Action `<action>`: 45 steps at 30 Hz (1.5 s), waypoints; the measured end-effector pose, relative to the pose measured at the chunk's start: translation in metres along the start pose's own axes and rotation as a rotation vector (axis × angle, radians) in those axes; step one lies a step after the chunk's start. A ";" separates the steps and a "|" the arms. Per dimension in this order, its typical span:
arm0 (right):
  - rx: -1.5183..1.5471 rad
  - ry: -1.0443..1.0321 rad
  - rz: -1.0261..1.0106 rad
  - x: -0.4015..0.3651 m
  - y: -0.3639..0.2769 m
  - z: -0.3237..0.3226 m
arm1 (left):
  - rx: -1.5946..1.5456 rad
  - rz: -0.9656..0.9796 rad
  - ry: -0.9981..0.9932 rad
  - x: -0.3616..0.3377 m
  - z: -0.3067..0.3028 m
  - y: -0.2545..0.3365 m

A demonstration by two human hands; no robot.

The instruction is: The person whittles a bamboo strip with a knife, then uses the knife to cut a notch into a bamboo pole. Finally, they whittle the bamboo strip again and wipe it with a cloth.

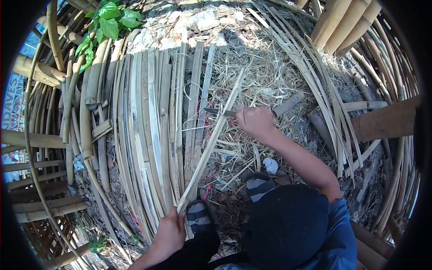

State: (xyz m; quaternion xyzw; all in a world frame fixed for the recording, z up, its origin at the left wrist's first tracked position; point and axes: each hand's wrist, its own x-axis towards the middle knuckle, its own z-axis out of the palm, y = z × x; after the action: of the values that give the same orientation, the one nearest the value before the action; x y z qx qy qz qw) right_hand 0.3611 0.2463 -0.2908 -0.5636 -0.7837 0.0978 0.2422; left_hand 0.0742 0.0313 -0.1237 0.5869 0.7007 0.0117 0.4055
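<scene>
A long, pale bamboo strip (208,150) runs slantwise from the lower left up toward the middle. Its near end is gripped in my left hand (170,230), fingers closed around it. My right hand (255,120) is wrapped around the handle of a knife (215,111), whose dark blade points left and crosses the strip. Just past my right knuckles lies a short round bamboo piece (289,104). Left of the strip, many split bamboo slats (146,121) lie side by side on the ground.
Bamboo shavings (270,76) cover the ground ahead. More long strips (306,67) arc along the right, near upright bamboo poles (344,24). Whole bamboo poles (92,81) and a leafy plant (110,20) are at left. A sandaled foot (198,213) is beside the slats.
</scene>
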 end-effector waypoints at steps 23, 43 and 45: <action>-0.244 0.101 0.341 0.027 0.111 -0.038 | 0.002 -0.119 -0.043 -0.019 0.003 -0.041; 0.173 0.173 -0.184 -0.047 -0.078 0.014 | -0.049 -0.011 0.019 0.004 0.007 -0.009; 0.106 0.180 -0.145 -0.039 -0.053 0.018 | -0.069 -0.027 0.035 -0.001 0.007 -0.011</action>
State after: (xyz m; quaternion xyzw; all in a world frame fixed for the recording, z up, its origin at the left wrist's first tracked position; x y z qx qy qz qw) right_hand 0.3179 0.1944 -0.2941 -0.4981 -0.7912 0.0704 0.3477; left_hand 0.0690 0.0240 -0.1331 0.5627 0.7149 0.0404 0.4132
